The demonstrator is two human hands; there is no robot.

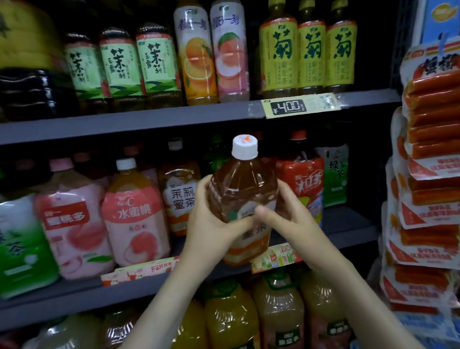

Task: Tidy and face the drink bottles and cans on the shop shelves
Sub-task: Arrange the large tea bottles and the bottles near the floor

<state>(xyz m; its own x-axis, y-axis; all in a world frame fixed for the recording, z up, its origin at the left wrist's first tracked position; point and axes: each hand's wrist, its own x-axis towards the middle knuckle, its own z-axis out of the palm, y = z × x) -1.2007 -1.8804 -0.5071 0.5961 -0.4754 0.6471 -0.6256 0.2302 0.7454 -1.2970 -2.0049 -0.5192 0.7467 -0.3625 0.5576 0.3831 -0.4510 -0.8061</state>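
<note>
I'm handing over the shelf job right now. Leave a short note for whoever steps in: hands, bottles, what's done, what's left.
Left hand: grips the left side of the big tea bottle.
Right hand: grips its right side, thumb across the label.
Bottle: upright, white cap on, held out in front of the middle shelf, before the gap between the jasmine honey tea bottle and the red iced tea bottle.
Done: the top-shelf bottles stand label-forward.
Left: probably set the held bottle into that gap, label forward, then check the bottom row.
</note>
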